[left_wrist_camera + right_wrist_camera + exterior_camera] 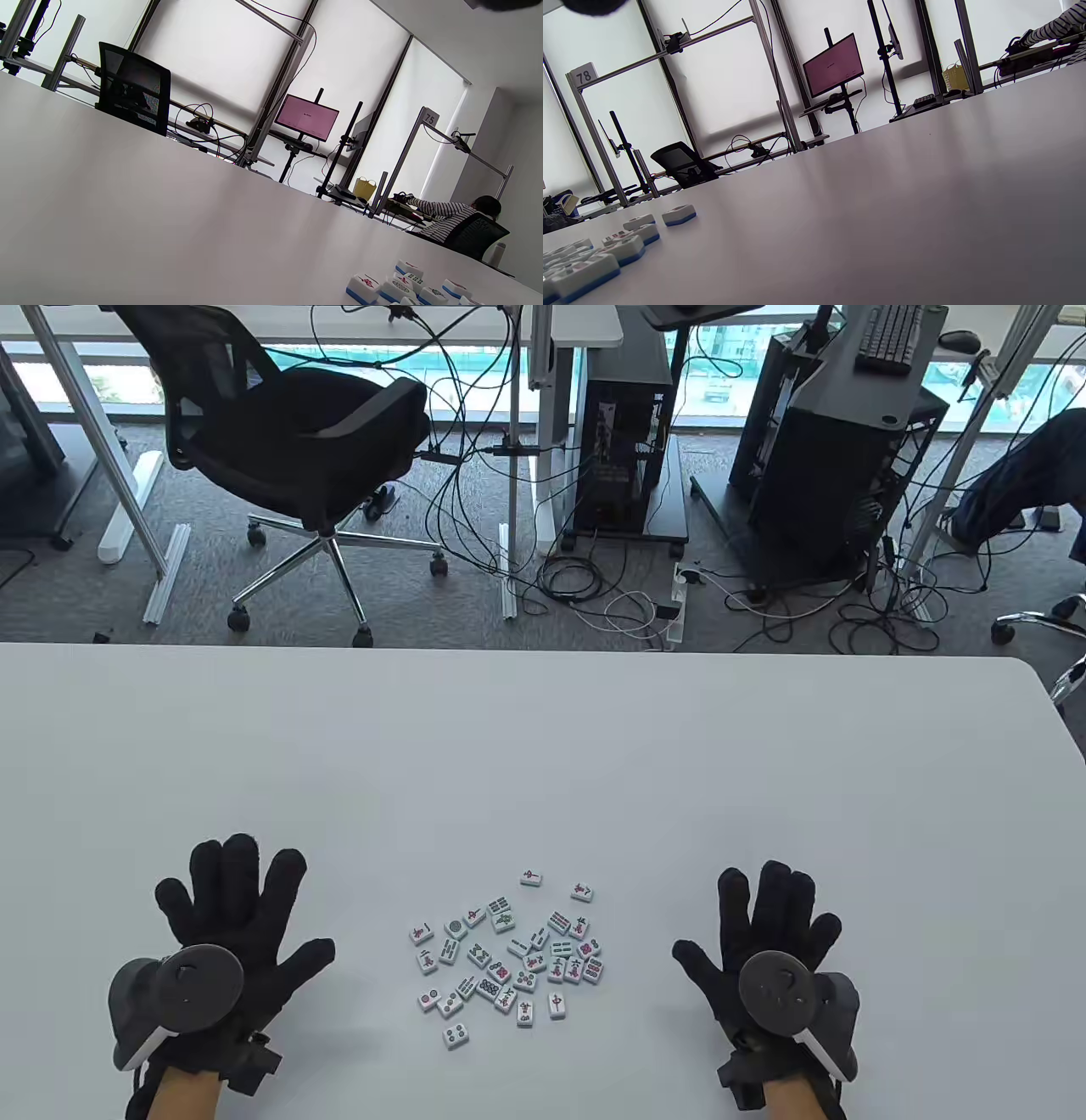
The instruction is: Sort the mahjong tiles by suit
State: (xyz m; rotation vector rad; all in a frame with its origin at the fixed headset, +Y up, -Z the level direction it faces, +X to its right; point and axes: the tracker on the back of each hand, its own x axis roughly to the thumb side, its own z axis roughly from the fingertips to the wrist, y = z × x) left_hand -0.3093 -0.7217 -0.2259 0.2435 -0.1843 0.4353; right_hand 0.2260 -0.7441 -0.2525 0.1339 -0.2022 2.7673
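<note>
Several small white mahjong tiles (509,954) lie face up in a loose cluster on the white table (543,746), between the two hands near the front edge. My left hand (237,899) lies flat on the table left of the cluster, fingers spread, holding nothing. My right hand (776,916) lies flat to the right of it, fingers spread too, also empty. The left wrist view catches a few tiles (403,286) at its bottom right; the right wrist view shows tiles (598,254) at its bottom left. Two tiles (556,884) sit slightly apart at the cluster's far side.
The table's far edge (509,649) runs across the middle of the table view. Beyond it stand a black office chair (297,449), computer towers (628,449) and loose cables on the floor. A seated person (454,216) works at a distant desk.
</note>
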